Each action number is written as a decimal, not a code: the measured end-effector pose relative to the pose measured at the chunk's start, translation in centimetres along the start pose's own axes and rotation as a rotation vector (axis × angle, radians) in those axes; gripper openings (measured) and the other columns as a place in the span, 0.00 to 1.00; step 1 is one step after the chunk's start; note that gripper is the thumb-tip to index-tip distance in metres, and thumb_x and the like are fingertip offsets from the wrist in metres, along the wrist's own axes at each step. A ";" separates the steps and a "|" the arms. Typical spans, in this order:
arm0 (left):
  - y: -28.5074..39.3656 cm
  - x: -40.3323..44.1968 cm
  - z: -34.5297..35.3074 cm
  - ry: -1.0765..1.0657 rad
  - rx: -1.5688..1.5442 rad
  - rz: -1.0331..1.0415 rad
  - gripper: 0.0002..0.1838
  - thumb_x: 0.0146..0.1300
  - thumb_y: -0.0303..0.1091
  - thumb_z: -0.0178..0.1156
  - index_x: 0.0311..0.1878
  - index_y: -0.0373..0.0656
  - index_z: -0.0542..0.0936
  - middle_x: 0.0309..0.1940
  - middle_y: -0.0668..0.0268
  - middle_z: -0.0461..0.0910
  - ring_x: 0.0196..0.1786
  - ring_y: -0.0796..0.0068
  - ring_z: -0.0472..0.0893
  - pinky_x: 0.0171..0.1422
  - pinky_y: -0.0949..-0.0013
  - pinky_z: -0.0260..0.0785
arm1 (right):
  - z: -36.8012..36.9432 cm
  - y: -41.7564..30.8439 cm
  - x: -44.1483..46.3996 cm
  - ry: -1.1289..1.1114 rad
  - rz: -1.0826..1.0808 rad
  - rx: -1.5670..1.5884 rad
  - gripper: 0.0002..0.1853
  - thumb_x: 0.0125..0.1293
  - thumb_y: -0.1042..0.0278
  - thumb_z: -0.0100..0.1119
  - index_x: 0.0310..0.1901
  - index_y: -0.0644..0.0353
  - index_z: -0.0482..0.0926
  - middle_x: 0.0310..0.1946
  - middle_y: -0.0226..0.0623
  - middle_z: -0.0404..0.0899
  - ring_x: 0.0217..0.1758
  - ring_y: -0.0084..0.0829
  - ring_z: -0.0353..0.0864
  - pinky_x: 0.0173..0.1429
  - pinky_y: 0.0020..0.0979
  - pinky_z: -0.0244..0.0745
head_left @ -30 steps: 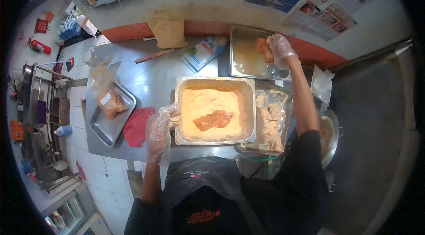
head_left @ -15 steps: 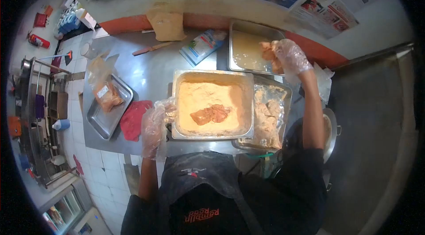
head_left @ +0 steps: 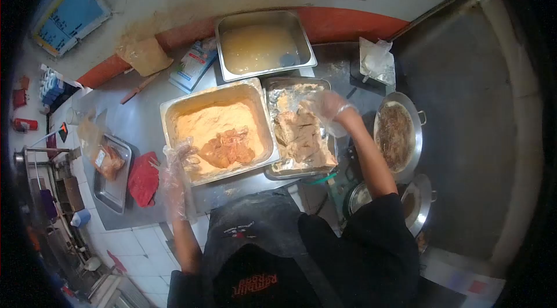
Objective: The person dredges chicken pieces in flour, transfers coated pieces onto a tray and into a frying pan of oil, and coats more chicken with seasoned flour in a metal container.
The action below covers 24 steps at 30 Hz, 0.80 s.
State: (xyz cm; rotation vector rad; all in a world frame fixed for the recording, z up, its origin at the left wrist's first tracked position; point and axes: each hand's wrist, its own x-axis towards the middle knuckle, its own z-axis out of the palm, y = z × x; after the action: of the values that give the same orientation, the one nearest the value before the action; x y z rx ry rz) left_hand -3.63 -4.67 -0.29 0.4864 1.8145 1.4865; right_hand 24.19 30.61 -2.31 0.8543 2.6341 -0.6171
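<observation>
My left hand (head_left: 178, 177), in a clear plastic glove, is at the left front corner of a deep metal pan (head_left: 270, 128), its fingertips at the rim. Pale orange flour (head_left: 214, 118) fills that pan, with orange-brown meat pieces (head_left: 227, 148) lying on top. My right hand (head_left: 331, 109), also gloved, is over the upper right part of a second tray with clumpy coated pieces (head_left: 301, 137). Its fingers are blurred, and whether it holds anything cannot be made out. Behind the flour pan stands a metal pan of cloudy yellowish liquid (head_left: 261, 47).
At left are a small metal tray (head_left: 110, 192) with a bag of meat (head_left: 108, 160), and a red cloth (head_left: 143, 179). A knife (head_left: 139, 89) and a blue-white packet (head_left: 192, 67) lie behind. Round pans (head_left: 396, 134) stand at right, near a plastic-lined container (head_left: 376, 64).
My right hand has moved from the liquid pan to the coated-piece tray. The meat it carried has left the liquid pan, and more meat now lies on the flour. The view has turned right.
</observation>
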 end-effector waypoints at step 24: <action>2.3 0.7 11.2 -0.054 -0.071 -0.058 0.23 0.75 0.48 0.51 0.56 0.37 0.82 0.42 0.61 0.84 0.33 0.78 0.81 0.38 0.76 0.75 | 8.4 5.2 7.5 -0.066 -0.254 -0.257 0.19 0.67 0.54 0.55 0.53 0.55 0.81 0.50 0.46 0.83 0.54 0.43 0.81 0.59 0.42 0.76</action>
State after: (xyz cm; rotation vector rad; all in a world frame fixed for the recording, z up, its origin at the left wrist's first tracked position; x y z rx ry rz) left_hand 3.72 3.99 1.00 0.4317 1.7145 1.4792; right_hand 22.78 33.93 -14.14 0.4223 2.7046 -0.3462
